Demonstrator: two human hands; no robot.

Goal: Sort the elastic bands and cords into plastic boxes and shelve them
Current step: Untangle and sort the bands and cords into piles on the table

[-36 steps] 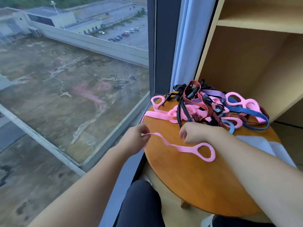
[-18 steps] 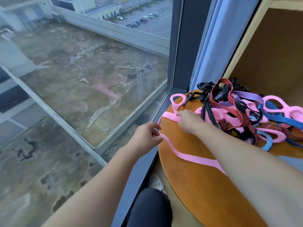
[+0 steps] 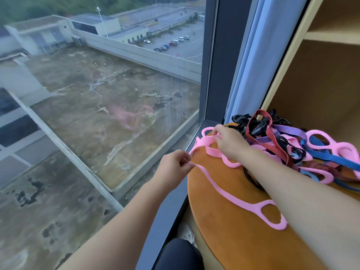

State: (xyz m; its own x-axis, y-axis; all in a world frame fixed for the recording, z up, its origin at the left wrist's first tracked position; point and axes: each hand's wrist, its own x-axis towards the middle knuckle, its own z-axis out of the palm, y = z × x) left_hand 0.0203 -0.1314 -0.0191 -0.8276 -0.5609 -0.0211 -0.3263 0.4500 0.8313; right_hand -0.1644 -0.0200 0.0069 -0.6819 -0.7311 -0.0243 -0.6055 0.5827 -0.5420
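Observation:
A long pink elastic band (image 3: 229, 195) with loops runs across the round wooden table (image 3: 233, 240). My left hand (image 3: 173, 166) pinches it at the table's left edge. My right hand (image 3: 228, 143) reaches further back and pinches the same pink band where it folds near the window corner. A tangled pile of bands and cords (image 3: 288, 141) in red, black, purple, blue and pink lies at the back right of the table. No plastic box is in view.
A large window (image 3: 97, 114) and its dark frame (image 3: 212, 75) stand directly left of the table. A pale curtain (image 3: 259, 55) hangs behind it. A wooden shelf unit (image 3: 321, 65) with open compartments rises at the right. My dark-clothed knee (image 3: 179, 254) is below.
My right hand has moved away from me along the pink band toward the window corner. My left hand keeps its pinch. The view has swung left and then back.

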